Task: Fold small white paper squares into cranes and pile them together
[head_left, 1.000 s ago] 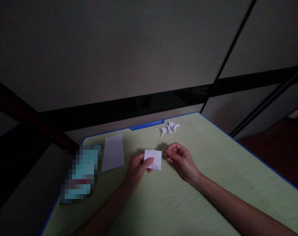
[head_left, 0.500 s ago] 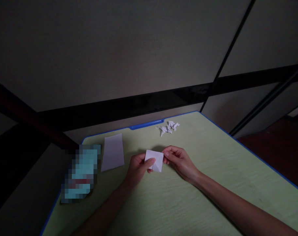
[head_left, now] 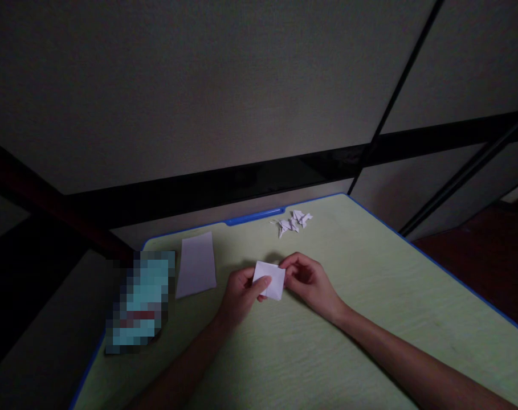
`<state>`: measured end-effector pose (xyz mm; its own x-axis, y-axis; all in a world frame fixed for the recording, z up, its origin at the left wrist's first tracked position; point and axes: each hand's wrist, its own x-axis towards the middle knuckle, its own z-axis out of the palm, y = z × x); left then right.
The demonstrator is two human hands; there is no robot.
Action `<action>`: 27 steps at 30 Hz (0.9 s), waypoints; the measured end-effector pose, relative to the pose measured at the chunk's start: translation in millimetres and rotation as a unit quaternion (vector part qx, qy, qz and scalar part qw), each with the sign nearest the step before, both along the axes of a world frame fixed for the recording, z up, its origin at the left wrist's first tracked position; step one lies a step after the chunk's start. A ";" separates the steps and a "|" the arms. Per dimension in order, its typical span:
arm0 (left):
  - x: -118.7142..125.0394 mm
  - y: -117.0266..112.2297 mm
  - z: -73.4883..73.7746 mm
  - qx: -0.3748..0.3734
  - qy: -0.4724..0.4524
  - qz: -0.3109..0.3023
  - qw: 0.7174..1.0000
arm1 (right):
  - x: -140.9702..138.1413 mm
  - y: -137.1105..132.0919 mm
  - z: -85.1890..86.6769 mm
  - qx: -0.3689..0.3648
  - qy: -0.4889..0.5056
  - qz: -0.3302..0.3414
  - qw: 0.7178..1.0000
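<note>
A small white folded paper (head_left: 270, 279) is held just above the pale green table (head_left: 370, 319). My left hand (head_left: 240, 294) pinches its left edge with thumb on top. Fingers of my right hand (head_left: 308, 280) close on its right edge. Both forearms reach in from the bottom of the view.
A stack of white paper sheets (head_left: 196, 264) lies left of my hands. Several small folded white paper figures (head_left: 292, 222) sit near the table's far edge, by a blue handle (head_left: 255, 216). A blurred teal object (head_left: 139, 299) lies at the table's left edge. A wall stands behind.
My right hand moved left from beside the paper and took hold of its right edge. The left hand kept its grip.
</note>
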<state>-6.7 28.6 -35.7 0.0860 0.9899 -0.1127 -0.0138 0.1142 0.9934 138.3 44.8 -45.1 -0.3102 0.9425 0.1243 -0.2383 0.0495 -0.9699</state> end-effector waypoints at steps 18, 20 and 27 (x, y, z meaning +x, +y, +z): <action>0.3 2.6 -8.0 0.010 0.009 -0.005 1.000 | 0.3 -7.3 0.3 0.154 -0.109 -0.064 0.980; 0.0 3.3 -8.7 0.014 0.011 -0.018 1.000 | 0.6 -7.8 0.7 0.159 -0.111 -0.084 0.977; 0.4 2.4 -6.9 0.010 0.029 -0.022 0.999 | 1.1 -7.4 0.0 0.176 -0.116 -0.095 0.973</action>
